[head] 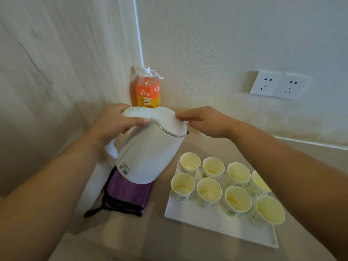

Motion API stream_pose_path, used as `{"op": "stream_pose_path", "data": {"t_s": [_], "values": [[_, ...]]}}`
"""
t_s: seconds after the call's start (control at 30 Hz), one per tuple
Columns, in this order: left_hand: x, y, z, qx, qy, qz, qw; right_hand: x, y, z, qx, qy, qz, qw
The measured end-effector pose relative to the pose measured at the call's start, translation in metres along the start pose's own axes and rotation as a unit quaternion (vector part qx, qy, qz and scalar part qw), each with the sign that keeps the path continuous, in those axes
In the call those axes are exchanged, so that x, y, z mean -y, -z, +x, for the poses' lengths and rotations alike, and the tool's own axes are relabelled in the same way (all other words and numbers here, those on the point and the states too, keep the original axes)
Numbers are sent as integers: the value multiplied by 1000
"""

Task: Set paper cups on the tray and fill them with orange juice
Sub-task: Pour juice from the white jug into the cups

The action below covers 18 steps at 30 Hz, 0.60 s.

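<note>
Cups (209, 191) crowd tray (216, 228); tilted kettle (150, 151) beside.

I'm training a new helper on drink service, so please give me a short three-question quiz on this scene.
1. How many paper cups stand on the white tray?
2. True or false: the orange juice bottle has its cap off.
3. Which hand grips the handle of the kettle? A) left hand B) right hand C) neither
Key: 1) Eight. 2) False; the orange juice bottle is capped. 3) A; the right hand only touches the lid with its fingertips.
</note>
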<state>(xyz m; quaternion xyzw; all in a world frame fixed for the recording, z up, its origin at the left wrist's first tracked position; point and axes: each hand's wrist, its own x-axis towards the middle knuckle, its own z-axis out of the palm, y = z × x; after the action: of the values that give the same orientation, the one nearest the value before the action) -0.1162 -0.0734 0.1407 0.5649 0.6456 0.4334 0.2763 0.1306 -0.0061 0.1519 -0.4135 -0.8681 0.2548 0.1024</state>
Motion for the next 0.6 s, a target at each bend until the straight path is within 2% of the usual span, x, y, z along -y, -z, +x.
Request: {"op": "stream_pose_path", "data": {"t_s": [0.6], "values": [[1, -18, 9, 76, -40, 109, 990, -1, -21, -13, 60, -76, -25, 995]]}}
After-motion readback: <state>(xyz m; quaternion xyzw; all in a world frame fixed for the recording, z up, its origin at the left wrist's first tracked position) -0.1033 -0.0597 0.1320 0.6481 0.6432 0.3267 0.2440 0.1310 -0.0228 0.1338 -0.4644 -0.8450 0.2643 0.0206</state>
